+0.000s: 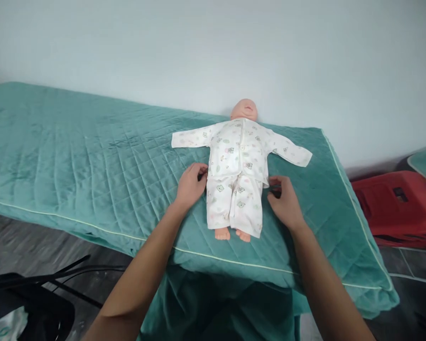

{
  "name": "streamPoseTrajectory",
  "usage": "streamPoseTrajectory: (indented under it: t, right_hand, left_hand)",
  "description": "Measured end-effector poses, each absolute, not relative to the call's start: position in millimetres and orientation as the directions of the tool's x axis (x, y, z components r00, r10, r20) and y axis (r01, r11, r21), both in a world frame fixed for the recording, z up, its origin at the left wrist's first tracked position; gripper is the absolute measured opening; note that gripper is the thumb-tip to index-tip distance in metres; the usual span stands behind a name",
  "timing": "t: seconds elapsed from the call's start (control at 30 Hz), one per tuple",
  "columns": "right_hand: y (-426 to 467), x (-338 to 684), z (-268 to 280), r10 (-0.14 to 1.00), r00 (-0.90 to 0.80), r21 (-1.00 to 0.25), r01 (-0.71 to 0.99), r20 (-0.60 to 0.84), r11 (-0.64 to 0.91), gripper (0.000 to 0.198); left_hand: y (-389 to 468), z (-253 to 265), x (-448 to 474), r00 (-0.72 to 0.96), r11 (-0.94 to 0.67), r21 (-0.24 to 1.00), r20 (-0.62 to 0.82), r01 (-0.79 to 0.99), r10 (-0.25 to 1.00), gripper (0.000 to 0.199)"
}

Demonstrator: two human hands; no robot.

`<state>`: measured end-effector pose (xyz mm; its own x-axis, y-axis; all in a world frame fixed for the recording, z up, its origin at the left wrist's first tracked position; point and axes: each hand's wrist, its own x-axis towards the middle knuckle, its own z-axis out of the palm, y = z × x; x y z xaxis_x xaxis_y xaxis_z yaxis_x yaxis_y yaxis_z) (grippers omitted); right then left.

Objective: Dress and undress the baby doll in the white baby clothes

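Observation:
A baby doll (244, 110) lies on its back on the green quilted bed cover, with its head by the wall and its bare feet toward me. It wears a white printed long-sleeved jacket (230, 149) with the sleeves spread out, and matching trousers (220, 201). By the jacket's left hem at the waist is my left hand (192, 183), its curled fingers and thumb apart, fingertips at the cloth. On the opposite side my right hand (286, 201) rests beside the other hem corner, thumb and fingers also apart. Neither hand visibly holds anything.
The green quilted cover (92, 156) spreads over a long bed against a pale wall (163, 52). A red plastic object (401, 203) stands on the floor at right. At lower left are a black bag-like item (42, 303) and thin black bars.

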<state>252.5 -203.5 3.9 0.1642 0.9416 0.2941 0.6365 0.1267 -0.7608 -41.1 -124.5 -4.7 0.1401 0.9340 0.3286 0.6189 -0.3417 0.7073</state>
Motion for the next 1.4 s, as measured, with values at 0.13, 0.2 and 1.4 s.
streamPoseTrajectory:
  t: [0.13,0.2,1.4]
  right_hand:
    - [-203.4,239.5,4.8,0.923,0.202,-0.67,0.739,0.326,0.074,0.025]
    - [-198.2,233.4,10.3,0.923,0.213,-0.641,0.767,0.321,0.046,0.016]
    - [-181.4,184.9,50.4,0.845,-0.217,-0.397,0.807,0.488,0.437,0.047]
  left_hand:
    - [-152.8,-1.4,-39.4,0.179,-0.34,0.7,0.295,0.628,0.938,0.032]
    - [-156.6,0.7,-37.6,0.167,-0.325,0.687,0.288,0.65,0.943,0.031]
    - [-146.4,27.8,-2.3,0.359,-0.676,0.408,0.619,0.614,0.699,0.02]
